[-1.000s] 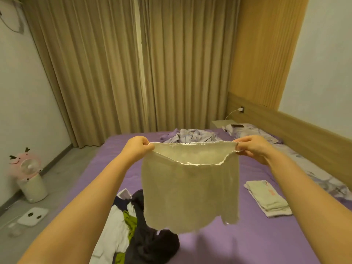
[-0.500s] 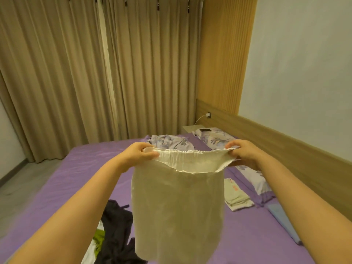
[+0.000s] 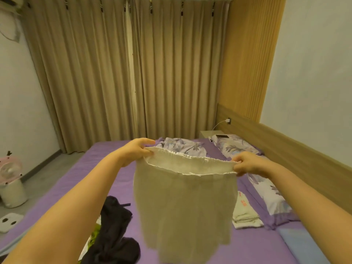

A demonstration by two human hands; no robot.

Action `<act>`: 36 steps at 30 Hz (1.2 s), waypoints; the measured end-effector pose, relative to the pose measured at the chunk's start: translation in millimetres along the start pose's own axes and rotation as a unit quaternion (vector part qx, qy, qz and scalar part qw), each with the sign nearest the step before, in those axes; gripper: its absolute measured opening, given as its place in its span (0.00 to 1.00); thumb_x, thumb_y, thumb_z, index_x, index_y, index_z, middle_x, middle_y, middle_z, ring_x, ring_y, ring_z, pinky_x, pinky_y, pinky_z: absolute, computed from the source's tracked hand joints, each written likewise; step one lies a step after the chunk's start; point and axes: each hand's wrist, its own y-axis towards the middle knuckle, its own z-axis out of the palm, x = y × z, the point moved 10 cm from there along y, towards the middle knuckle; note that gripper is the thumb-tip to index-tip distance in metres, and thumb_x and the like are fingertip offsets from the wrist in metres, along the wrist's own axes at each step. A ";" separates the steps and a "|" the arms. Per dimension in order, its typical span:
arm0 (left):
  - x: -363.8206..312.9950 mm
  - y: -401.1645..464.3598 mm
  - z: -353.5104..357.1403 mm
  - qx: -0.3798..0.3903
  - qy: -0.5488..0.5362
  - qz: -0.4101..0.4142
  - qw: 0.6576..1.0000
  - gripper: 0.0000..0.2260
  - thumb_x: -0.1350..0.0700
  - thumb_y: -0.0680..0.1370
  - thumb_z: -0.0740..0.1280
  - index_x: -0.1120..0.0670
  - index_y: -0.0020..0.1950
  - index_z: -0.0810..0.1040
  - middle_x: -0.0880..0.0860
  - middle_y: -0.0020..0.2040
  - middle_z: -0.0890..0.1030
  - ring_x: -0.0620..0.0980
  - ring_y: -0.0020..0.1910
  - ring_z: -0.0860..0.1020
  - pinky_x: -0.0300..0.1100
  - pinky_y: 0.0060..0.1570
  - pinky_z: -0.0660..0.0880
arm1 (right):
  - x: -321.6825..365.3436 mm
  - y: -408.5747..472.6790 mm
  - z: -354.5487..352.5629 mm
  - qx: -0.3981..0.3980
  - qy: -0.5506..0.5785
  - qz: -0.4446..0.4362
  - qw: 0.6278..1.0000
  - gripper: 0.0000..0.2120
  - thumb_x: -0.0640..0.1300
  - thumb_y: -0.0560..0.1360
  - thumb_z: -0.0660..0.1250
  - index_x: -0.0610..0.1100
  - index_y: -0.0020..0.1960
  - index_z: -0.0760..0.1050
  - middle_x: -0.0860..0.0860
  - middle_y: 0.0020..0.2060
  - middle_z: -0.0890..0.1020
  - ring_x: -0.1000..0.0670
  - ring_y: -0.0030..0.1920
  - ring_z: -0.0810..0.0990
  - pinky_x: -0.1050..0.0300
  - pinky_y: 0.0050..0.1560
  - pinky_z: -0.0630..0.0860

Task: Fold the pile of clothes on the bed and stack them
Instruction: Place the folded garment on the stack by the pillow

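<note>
A pale beige garment (image 3: 184, 204) with an elastic waistband hangs in the air over the purple bed (image 3: 82, 174). My left hand (image 3: 136, 151) pinches the waistband's left end and my right hand (image 3: 247, 164) pinches its right end, so the band is stretched between them. Below the cloth at the lower left lies a heap of unfolded clothes (image 3: 112, 231), mostly black with some white and green. To the right on the bed sits a folded pale stack (image 3: 244, 212), partly hidden by the hanging garment.
Floral pillows (image 3: 266, 191) line the wooden headboard (image 3: 297, 149) on the right. A crumpled floral quilt (image 3: 182, 146) lies at the far end. A nightstand (image 3: 207, 133) with a phone stands beyond. On the floor at the left are a pink fan (image 3: 10, 168) on a bin and a scale (image 3: 9, 221).
The view swung right, then back left and up. Both hands kept hold of the waistband, and the garment still hangs stretched between them, now tilted lower on the right.
</note>
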 end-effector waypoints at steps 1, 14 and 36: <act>-0.1 1.7 6.7 0.016 -0.003 -0.005 1.000 0.11 0.60 0.75 0.71 0.52 0.57 0.80 0.50 0.49 0.82 0.47 0.48 0.78 0.38 0.48 0.75 | -5.7 2.6 -3.6 0.001 -0.011 0.005 1.000 0.08 0.34 0.74 0.60 0.38 0.49 0.77 0.41 0.43 0.79 0.50 0.43 0.79 0.58 0.36 0.79; -17.0 11.4 32.6 -0.171 0.055 -0.078 0.981 0.06 0.57 0.74 0.69 0.57 0.40 0.74 0.55 0.39 0.78 0.50 0.37 0.77 0.40 0.31 0.76 | -44.7 60.2 -20.3 -0.022 0.345 0.057 0.937 0.10 0.27 0.73 0.64 0.39 0.47 0.77 0.44 0.41 0.79 0.49 0.40 0.79 0.50 0.47 0.78; -15.0 20.9 45.4 -0.136 0.064 -0.145 0.978 0.11 0.61 0.76 0.61 0.57 0.33 0.66 0.56 0.31 0.69 0.54 0.30 0.76 0.54 0.50 0.80 | -58.9 63.9 -70.8 -0.049 0.263 -0.013 0.963 0.11 0.30 0.77 0.59 0.37 0.55 0.77 0.45 0.41 0.78 0.50 0.39 0.76 0.58 0.41 0.78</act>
